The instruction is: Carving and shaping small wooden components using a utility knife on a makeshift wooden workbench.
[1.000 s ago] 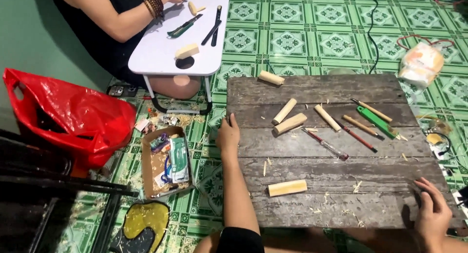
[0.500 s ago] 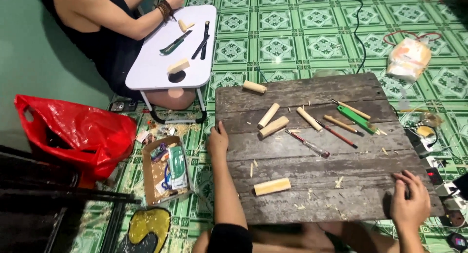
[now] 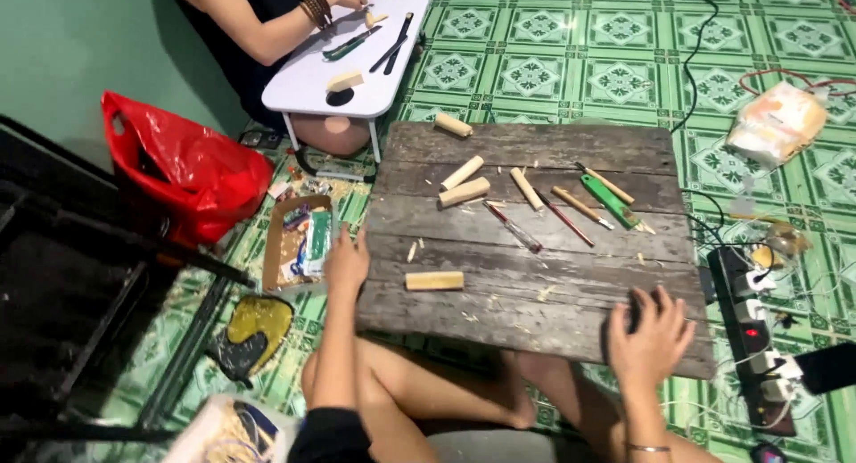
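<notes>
A weathered grey wooden board [image 3: 535, 151] rests over my legs. My left hand [image 3: 348, 260] grips its left edge and my right hand [image 3: 653, 334] grips its near right edge. On the board lie several short pale wood blocks, one near me [image 3: 434, 281], two side by side [image 3: 464, 183] and one at the far edge [image 3: 453, 125]. A green-handled tool [image 3: 608, 200], a red-handled tool [image 3: 513, 227] and thin sticks lie toward the right. Wood shavings are scattered over the planks.
Another person sits at a small white folding table [image 3: 308, 88] at the far left, working on a small piece. A red plastic bag [image 3: 192, 173], a cardboard tray of supplies [image 3: 299, 240], a power strip [image 3: 758, 334] with cables and a wrapped package [image 3: 776, 124] lie on the green tiled floor.
The view has shifted, so the board sits more central and to the right. My two hands stay on the board's edges; the right hand has closed further over the near edge.
</notes>
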